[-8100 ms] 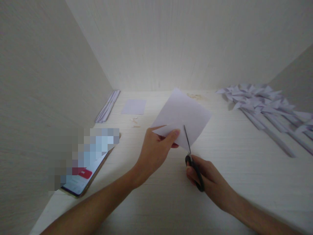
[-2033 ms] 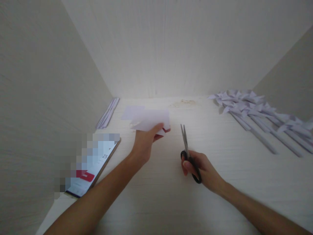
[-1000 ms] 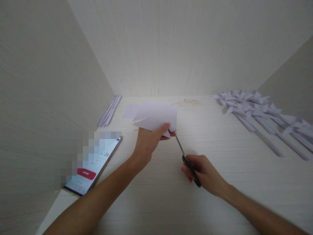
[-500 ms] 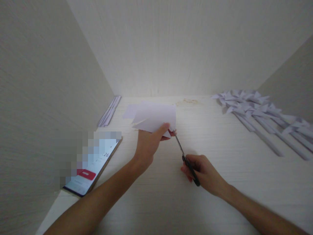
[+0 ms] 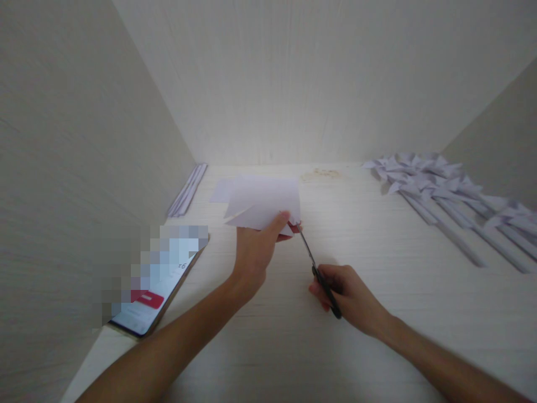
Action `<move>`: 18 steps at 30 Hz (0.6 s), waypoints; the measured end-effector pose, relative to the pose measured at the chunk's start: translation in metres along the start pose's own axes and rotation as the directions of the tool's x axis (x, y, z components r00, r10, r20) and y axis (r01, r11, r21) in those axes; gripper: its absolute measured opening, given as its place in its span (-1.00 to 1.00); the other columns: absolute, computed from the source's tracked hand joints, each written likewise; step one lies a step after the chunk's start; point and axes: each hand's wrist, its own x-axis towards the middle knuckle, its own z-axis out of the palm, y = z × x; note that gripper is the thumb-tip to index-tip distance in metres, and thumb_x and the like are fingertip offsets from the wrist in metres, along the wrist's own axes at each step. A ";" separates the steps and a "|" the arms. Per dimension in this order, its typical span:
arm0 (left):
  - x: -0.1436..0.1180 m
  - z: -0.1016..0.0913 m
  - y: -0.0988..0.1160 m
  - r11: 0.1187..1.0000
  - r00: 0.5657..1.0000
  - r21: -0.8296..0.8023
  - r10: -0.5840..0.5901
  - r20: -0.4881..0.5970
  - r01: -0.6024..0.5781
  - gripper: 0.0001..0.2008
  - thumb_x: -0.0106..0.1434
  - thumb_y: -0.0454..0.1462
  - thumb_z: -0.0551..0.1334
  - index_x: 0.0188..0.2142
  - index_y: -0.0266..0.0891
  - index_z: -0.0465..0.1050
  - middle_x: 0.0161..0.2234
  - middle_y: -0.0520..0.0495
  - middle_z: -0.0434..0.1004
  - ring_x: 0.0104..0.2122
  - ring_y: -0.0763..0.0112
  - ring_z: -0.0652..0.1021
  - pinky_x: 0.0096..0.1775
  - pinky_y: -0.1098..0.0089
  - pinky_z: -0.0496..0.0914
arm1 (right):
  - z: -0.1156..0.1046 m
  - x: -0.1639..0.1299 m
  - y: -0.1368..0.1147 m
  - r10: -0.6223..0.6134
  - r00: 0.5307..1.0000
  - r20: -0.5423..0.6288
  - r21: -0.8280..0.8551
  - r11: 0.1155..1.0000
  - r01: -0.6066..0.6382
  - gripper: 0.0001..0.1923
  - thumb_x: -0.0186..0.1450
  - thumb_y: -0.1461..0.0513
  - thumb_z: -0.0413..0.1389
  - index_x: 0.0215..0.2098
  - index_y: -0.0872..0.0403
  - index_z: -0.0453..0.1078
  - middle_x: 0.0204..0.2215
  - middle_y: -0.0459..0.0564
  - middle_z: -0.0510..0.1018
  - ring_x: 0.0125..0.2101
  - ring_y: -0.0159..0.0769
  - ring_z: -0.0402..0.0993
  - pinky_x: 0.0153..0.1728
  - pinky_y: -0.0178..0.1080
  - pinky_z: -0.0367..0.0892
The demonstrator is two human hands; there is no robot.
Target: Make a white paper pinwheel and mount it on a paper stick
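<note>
My left hand (image 5: pixel 257 246) pinches a white paper square (image 5: pixel 264 202) and holds it above the pale wooden table (image 5: pixel 377 291), thumb on top near the paper's right corner. My right hand (image 5: pixel 348 294) grips black-handled scissors (image 5: pixel 316 268). Their blades point up and left, and the tips meet the paper's lower right corner beside my left thumb. A slit shows on the paper's left side.
A phone (image 5: pixel 157 285) leans at the left wall. Folded paper strips (image 5: pixel 187 189) lie along that wall, and a flat paper square (image 5: pixel 221 190) lies behind the held sheet. Several paper pinwheels (image 5: pixel 444 196) are piled at the right. Crumbs (image 5: pixel 322 174) sit near the back wall.
Two seconds ago the scissors stood apart from the paper. Since then my right hand has swung the blades left to the paper's corner. In the last half second almost nothing has moved.
</note>
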 end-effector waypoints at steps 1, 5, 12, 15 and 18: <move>0.000 0.000 0.000 1.000 1.000 0.001 0.001 0.003 -0.001 -0.80 -0.03 -0.20 0.18 -0.47 -0.33 0.37 -0.53 -0.05 0.48 -0.50 0.36 0.51 -0.42 0.34 0.42 | 0.000 0.000 -0.001 -0.001 1.000 -0.001 -0.001 1.000 0.001 -0.66 0.11 0.07 0.00 -0.69 0.09 0.09 -0.77 -0.20 0.17 -0.71 -0.50 0.08 -0.71 -0.39 -0.05; 0.000 0.000 0.000 1.000 1.000 -0.017 -0.001 -0.002 0.001 -0.80 -0.03 -0.20 0.19 -0.45 -0.33 0.37 -0.53 -0.04 0.47 -0.50 0.36 0.51 -0.42 0.34 0.43 | 0.000 0.000 -0.002 0.006 1.000 -0.002 0.011 1.000 -0.006 -0.65 0.09 0.07 0.02 -0.70 0.08 0.08 -0.77 -0.20 0.17 -0.72 -0.50 0.06 -0.72 -0.39 -0.06; -0.001 0.001 0.001 0.999 1.000 -0.035 -0.006 -0.012 0.005 -0.81 -0.04 -0.22 0.20 -0.45 -0.33 0.36 -0.54 -0.03 0.47 -0.51 0.36 0.52 -0.41 0.32 0.43 | 0.000 0.000 0.000 -0.014 1.000 -0.015 -0.006 1.000 0.013 -0.65 0.11 0.07 0.00 -0.70 0.09 0.09 -0.78 -0.20 0.17 -0.72 -0.51 0.06 -0.72 -0.39 -0.06; 0.000 0.000 0.001 0.999 1.000 -0.036 -0.003 -0.013 0.003 -0.82 -0.04 -0.23 0.20 -0.46 -0.32 0.36 -0.55 -0.02 0.47 -0.51 0.36 0.51 -0.41 0.32 0.43 | 0.000 0.000 0.001 -0.012 1.000 -0.013 0.003 1.000 0.012 -0.66 0.10 0.08 0.02 -0.70 0.09 0.09 -0.78 -0.20 0.17 -0.72 -0.52 0.06 -0.72 -0.40 -0.06; 0.000 0.000 0.001 0.999 1.000 -0.037 -0.003 -0.014 0.002 -0.83 -0.04 -0.23 0.20 -0.47 -0.32 0.37 -0.55 -0.02 0.47 -0.51 0.38 0.51 -0.41 0.32 0.43 | 0.000 -0.001 0.001 0.001 1.000 -0.006 0.035 0.999 -0.001 -0.66 0.10 0.08 0.02 -0.70 0.09 0.08 -0.78 -0.21 0.16 -0.73 -0.52 0.06 -0.72 -0.40 -0.06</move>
